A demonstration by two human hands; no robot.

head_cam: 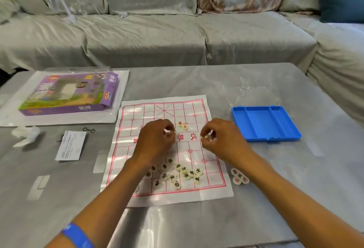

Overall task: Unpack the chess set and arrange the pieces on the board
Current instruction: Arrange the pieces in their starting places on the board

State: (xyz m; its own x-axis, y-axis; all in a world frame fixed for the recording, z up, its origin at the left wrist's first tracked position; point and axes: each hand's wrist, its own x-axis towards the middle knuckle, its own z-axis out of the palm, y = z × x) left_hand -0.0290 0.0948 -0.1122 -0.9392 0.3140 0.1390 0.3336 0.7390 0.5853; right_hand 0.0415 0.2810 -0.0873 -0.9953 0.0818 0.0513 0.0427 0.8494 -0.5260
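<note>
A white paper board [137, 192] with a red grid lies on the grey table. Several round white chess pieces [183, 172] with black characters lie in a loose heap on its near half. Two red-marked pieces [182, 125] sit near the board's middle. A few more red pieces [239, 176] lie off the board's right edge. My left hand [155, 141] hovers over the board's centre, pinching a small piece in curled fingers. My right hand [220, 139] pinches another piece at the board's right side.
A blue plastic tray [266, 123] sits right of the board, with its clear lid [250, 94] behind it. A purple game box [72, 94] lies at the far left on a white sheet. A paper leaflet [71, 145] and crumpled tissue [25, 135] lie left. A sofa stands behind the table.
</note>
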